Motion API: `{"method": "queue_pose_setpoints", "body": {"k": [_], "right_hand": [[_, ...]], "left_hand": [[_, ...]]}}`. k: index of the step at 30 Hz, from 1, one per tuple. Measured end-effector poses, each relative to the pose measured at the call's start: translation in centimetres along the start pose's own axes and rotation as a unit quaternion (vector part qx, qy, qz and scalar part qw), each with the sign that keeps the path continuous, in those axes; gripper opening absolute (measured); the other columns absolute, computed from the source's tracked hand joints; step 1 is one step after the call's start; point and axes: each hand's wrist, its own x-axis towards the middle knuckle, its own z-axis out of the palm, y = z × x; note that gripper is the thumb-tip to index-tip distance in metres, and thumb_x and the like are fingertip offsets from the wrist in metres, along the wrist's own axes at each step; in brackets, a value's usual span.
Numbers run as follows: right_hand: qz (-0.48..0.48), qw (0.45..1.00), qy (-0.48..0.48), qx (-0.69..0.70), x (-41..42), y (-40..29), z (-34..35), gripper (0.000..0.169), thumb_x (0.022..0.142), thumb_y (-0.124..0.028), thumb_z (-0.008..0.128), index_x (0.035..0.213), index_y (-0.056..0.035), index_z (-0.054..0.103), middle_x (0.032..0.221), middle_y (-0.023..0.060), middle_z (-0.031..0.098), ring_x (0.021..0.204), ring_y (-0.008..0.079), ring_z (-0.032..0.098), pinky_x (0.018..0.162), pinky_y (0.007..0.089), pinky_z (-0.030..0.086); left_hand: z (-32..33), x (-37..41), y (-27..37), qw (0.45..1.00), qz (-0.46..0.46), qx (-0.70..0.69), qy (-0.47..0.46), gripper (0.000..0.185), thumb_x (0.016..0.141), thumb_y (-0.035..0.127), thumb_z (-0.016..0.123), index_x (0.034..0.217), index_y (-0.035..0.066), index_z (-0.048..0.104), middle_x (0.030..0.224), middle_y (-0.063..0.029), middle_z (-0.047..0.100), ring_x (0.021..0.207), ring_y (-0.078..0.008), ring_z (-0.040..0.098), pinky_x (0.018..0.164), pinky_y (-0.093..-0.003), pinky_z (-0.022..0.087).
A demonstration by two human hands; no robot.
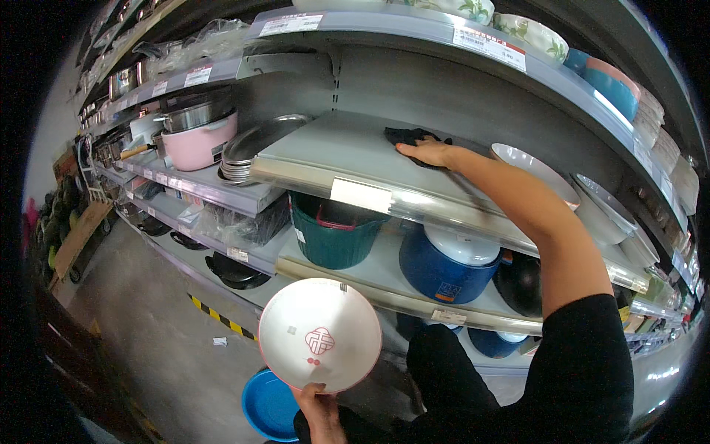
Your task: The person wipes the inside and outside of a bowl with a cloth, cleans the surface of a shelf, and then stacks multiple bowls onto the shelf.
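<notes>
My left hand [317, 409] grips the near rim of a white bowl [299, 311] with a red edge and a red emblem inside. The bowl is held in front of the shelves, its inside facing me. On the grey metal shelf [321, 139], my right hand [430, 151] presses a black cloth [407, 135] against the surface toward the back. To the right of that arm stands a large white bowl [532, 169] with a reddish-brown rim, and more white bowls [602, 208] sit beyond it.
Below are a green pot [338, 244] and a blue pot [444, 272] with a white lid. A pink pot [197, 145] and stacked metal trays [238, 166] stand to the left. Overhead runs a shelf edge [410, 30] bearing bowls. A blue basin [266, 408] rests on the floor.
</notes>
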Motion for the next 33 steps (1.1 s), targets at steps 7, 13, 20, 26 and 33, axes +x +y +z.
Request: {"method": "queue_pose_setpoints", "body": {"k": [7,13,20,26,33], "right_hand": [[-0.134,0.984,0.009,0.117,-4.6,-3.2,-0.8,0.048,0.077,-0.025,0.064,0.116,0.0014,0.057,0.107,0.0148,0.06,0.098,0.0236,0.057,0.085,0.0314,0.043],[-0.251,0.881,0.176,0.36,-8.5,-2.0,-1.1,0.03,0.07,-0.008,0.062,0.099,-0.0006,0.064,0.081,0.0065,0.063,0.067,0.017,0.058,0.061,0.0331,0.046],[-0.29,0.716,0.521,0.364,-23.8,-1.0,5.8,0.03,0.064,0.0,0.066,0.092,0.0025,0.055,0.086,0.0138,0.057,0.084,0.0222,0.059,0.077,0.0291,0.045],[-0.299,0.738,0.249,0.551,-26.0,1.0,18.4,0.035,0.062,0.007,0.06,0.097,0.0022,0.056,0.092,0.0089,0.059,0.09,0.0163,0.056,0.08,0.0284,0.044],[-0.209,0.773,0.027,0.599,-23.7,-1.9,30.9,0.043,0.07,-0.007,0.064,0.111,0.0018,0.057,0.102,0.019,0.063,0.094,0.0266,0.062,0.081,0.0349,0.048]], "left_hand": [[1.3,-0.8,-0.4,0.99,0.01,-0.126,-0.069,0.061,0.06,0.009,0.049,0.119,-0.003,0.045,0.114,-0.016,0.053,0.102,-0.0318,0.055,0.083,-0.045,0.049],[1.9,-2.2,0.4,0.98,0.078,-0.146,-0.113,0.068,0.061,0.008,0.05,0.126,-0.007,0.038,0.124,-0.0187,0.048,0.117,-0.0347,0.046,0.099,-0.0461,0.04],[6.7,-5.9,9.7,0.975,0.181,-0.039,-0.125,0.059,0.062,0.008,0.049,0.118,-0.01,0.044,0.112,-0.0194,0.055,0.103,-0.0302,0.055,0.09,-0.0417,0.047],[17.8,-6.8,15.4,0.964,0.152,0.054,-0.213,0.067,0.065,0.01,0.047,0.127,-0.008,0.031,0.118,-0.0246,0.049,0.101,-0.0395,0.057,0.079,-0.0506,0.055],[27.2,-3.9,16.5,0.963,0.104,0.118,-0.219,0.066,0.072,0.013,0.045,0.134,0.001,0.028,0.129,-0.0274,0.039,0.112,-0.0457,0.049,0.078,-0.052,0.055]]}}
